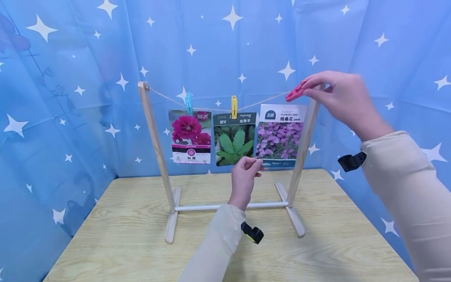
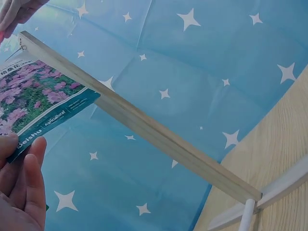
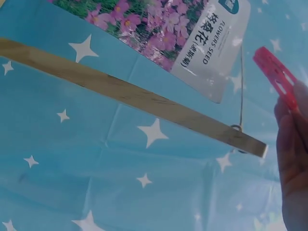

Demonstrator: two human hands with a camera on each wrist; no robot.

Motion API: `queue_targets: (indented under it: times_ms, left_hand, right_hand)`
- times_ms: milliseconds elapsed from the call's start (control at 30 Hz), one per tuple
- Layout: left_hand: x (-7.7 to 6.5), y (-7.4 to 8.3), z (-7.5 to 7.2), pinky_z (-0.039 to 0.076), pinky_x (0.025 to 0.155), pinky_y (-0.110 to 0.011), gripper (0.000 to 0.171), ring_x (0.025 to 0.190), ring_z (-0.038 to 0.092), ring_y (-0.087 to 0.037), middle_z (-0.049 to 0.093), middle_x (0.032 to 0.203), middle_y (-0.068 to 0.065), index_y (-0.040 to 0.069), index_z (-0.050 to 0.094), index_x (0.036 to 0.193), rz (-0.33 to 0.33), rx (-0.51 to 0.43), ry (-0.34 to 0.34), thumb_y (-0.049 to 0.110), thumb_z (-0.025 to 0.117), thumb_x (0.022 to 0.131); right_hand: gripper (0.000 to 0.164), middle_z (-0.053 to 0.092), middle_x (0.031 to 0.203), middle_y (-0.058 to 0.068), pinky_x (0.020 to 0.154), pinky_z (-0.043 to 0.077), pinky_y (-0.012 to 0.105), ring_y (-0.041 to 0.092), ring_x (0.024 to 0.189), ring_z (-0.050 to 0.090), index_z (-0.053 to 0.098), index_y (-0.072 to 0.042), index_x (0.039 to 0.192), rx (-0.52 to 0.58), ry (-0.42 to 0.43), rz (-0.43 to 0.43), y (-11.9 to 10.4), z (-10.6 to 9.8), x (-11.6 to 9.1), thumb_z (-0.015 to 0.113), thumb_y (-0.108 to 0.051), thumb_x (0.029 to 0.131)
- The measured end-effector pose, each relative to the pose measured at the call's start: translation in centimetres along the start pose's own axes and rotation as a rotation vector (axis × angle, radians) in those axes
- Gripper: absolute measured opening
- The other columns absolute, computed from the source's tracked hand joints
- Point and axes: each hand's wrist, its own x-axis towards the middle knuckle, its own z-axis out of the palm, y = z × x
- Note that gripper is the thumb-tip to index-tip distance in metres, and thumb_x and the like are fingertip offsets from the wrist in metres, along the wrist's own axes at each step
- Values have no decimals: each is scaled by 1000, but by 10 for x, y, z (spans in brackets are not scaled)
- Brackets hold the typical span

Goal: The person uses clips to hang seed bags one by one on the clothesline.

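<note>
My left hand [image 1: 244,178] pinches the lower left corner of a seed packet [image 1: 280,139] with pink-purple flowers, held upright just below the string [image 1: 262,103]. Up at the right post, my right hand [image 1: 334,94] pinches a red clothespin [image 1: 296,92] between thumb and fingers. In the head view that clothespin overlaps the string above the packet's top edge; in the right wrist view the clothespin [image 3: 275,77] is apart from the packet [image 3: 211,53]. A blue clothespin [image 1: 189,103] holds a hollyhock packet [image 1: 191,137] on the string, and a yellow clothespin [image 1: 234,107] holds a green-leaf packet [image 1: 234,139].
The string runs between two posts of a wooden stand [image 1: 156,149], with a white crossbar [image 1: 204,207] low between its feet. It stands on a wood-grain table [image 1: 116,235]. Behind hangs a blue curtain [image 1: 105,51] with white stars.
</note>
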Motion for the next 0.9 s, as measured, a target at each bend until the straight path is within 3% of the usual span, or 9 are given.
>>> queue_targets:
  times_ms: [167, 400, 567, 667, 900]
  left_hand:
    - [1, 0, 3, 51, 64, -36, 21, 78, 65, -26, 67, 88, -3, 9, 60, 84, -14, -28, 5, 27, 69, 78]
    - [1, -4, 6, 51, 66, -37, 20, 77, 65, -22, 67, 88, -3, 8, 59, 85, -29, -54, 10, 25, 69, 78]
    - [2, -7, 7, 51, 64, -35, 20, 82, 64, -32, 67, 88, -5, 7, 59, 85, -20, -82, 9, 23, 69, 78]
    - [1, -5, 7, 51, 63, -33, 20, 83, 63, -34, 67, 88, -5, 6, 58, 85, -18, -87, 7, 22, 68, 79]
    - [4, -12, 8, 51, 62, -31, 21, 78, 65, -26, 67, 89, -6, 7, 58, 86, -8, -104, -6, 25, 68, 79]
  right_hand:
    - [20, 63, 98, -3, 68, 39, 15, 12, 85, 56, 68, -16, 99, -35, -26, -42, -4, -4, 13, 61, -27, 84]
    - [18, 64, 95, 1, 72, 40, 32, 17, 90, 54, 69, -17, 98, -71, -100, -58, -7, -7, 27, 57, -25, 87]
    - [18, 64, 95, 5, 70, 41, 34, 21, 90, 53, 69, -13, 97, -116, -141, -70, -6, -8, 36, 57, -22, 88]
    - [20, 64, 97, 8, 72, 43, 39, 24, 90, 53, 68, -11, 99, -124, -181, -55, -4, -8, 40, 56, -24, 88]
    - [23, 62, 102, 10, 76, 44, 45, 28, 96, 48, 67, -11, 100, -120, -304, -11, -7, -8, 48, 54, -26, 89]
